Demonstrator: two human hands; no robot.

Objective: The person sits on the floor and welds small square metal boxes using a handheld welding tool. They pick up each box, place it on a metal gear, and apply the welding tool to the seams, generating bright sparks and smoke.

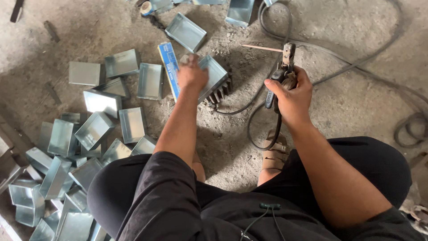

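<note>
Rough grey concrete floor (111, 27), dusty, gritty; daylight from above; dark cables (401, 89) trailing right.

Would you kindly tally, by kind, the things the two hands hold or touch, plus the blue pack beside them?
electrode holder: 1, in the right hand
welding rod: 1, clamped in the holder
grey metal box: 1, under the left hand
blue flat pack: 1
Total: 4

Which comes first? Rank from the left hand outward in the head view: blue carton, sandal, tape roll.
1. Blue carton, just left of the left hand.
2. Tape roll, far up at the top edge.
3. Sandal, lower right, by the cable.
</note>
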